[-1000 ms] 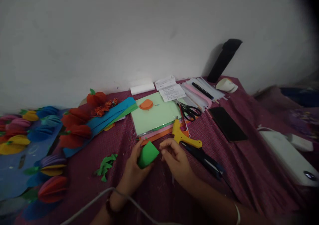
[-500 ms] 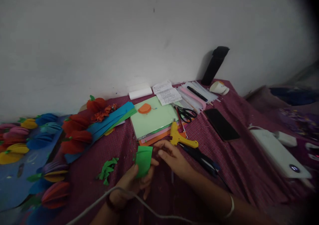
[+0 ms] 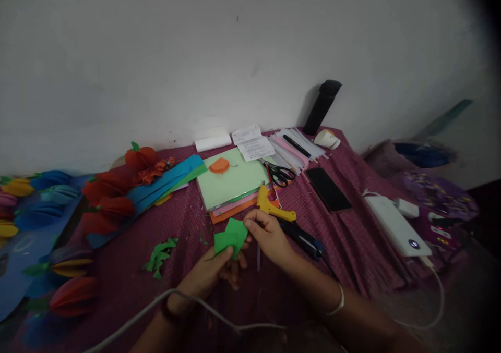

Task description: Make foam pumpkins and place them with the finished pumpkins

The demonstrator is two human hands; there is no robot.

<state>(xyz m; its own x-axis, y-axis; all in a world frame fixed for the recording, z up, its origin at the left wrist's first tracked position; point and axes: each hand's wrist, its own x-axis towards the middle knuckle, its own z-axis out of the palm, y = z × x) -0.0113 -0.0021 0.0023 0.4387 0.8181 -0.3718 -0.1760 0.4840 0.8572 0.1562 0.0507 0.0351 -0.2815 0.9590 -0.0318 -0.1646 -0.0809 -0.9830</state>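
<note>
A small piece of green paper (image 3: 230, 236) is held between both hands above the maroon cloth (image 3: 195, 290). My left hand (image 3: 211, 272) pinches its lower left part from below, thumb on top. My right hand (image 3: 267, 234) pinches its right edge with thumb and fingertips. A yellow glue gun (image 3: 272, 205) lies just beyond my right hand, next to a stack of coloured paper sheets (image 3: 230, 184) with an orange paper shape (image 3: 218, 165) on top. Green paper scraps (image 3: 159, 255) lie to the left of my left hand.
Black-handled scissors (image 3: 281, 173), a dark phone (image 3: 327, 189), a white power bank (image 3: 395, 225) with its cable and a black bottle (image 3: 321, 107) lie to the right. Coloured paper flowers (image 3: 109, 196) and blue strips cover the left. A grey cord (image 3: 188, 298) crosses my left wrist.
The green paper has been turned and partly unfolded between my hands, and my right hand now grips its edge. The view has swung to the right.
</note>
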